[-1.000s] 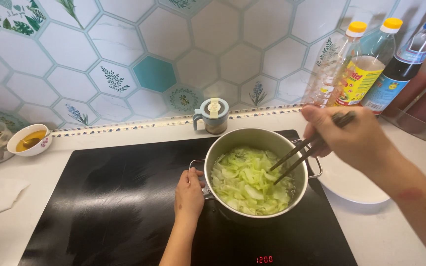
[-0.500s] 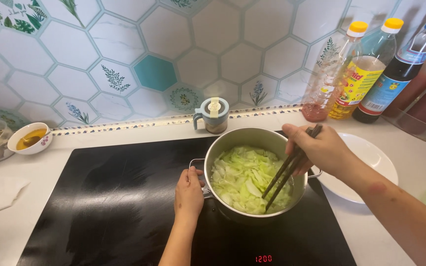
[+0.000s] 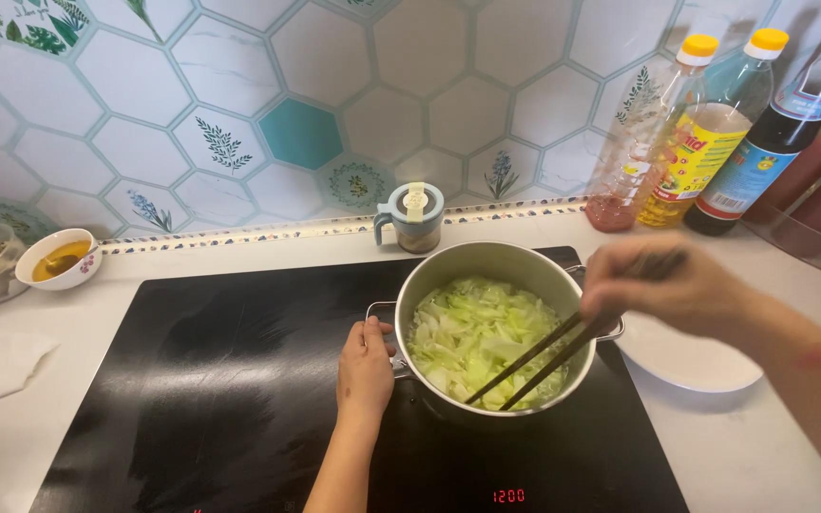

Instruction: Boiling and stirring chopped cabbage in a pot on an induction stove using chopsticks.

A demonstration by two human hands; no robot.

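My left hand (image 3: 365,369) grips the near-left handle of the steel pot (image 3: 448,275), fingers curled shut around it, thumb side up against the pot wall. My right hand (image 3: 662,285) is closed on a pair of dark chopsticks (image 3: 536,361) — hand blurred, hovering above the pot's right rim; the sticks slant down and leftward, tips buried in the chopped cabbage (image 3: 463,332). Cabbage pale green, wet, filling the pot bottom. Pot sits on the black induction cooktop (image 3: 211,380), toward its right half; a red lit readout shows on the cooktop's front edge, just in front of the pot. Behind the pot, touching the tiled wall's edge strip — a small blue-lidded mug-shaped container (image 3: 412,217). Right of the pot, partly under my right wrist, a white plate (image 3: 691,361) on the counter. Behind and right of the pot, a row of condiment bottles (image 3: 705,142), two with yellow caps. Far left of the pot, a small bowl (image 3: 57,258) with amber liquid; nearer me, a folded white cloth (image 3: 2,361)
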